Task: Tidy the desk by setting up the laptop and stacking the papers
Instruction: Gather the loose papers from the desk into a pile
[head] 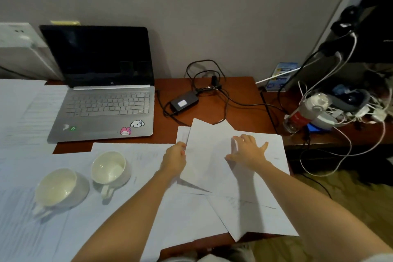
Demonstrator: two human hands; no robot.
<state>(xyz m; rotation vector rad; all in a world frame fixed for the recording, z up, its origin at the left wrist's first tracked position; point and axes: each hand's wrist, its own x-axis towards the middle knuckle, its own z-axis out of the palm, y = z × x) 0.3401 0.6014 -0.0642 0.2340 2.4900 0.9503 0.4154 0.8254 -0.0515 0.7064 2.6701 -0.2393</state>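
A silver laptop (102, 108) stands open at the back left of the brown desk (238, 100), its screen dark and stickers on its palm rest. White papers lie spread over the desk. My left hand (174, 157) pinches the left edge of a top sheet (208, 144) on the right-hand pile. My right hand (248, 151) lies flat on that same pile with its fingers spread. More sheets (244, 208) fan out beneath, toward the desk's front edge.
Two white cups (61, 187) (110, 168) stand on papers at the front left. A black power adapter (185, 102) with coiled cable lies behind the pile. A bottle (306, 110) and tangled cables crowd the right side. A wall rises behind.
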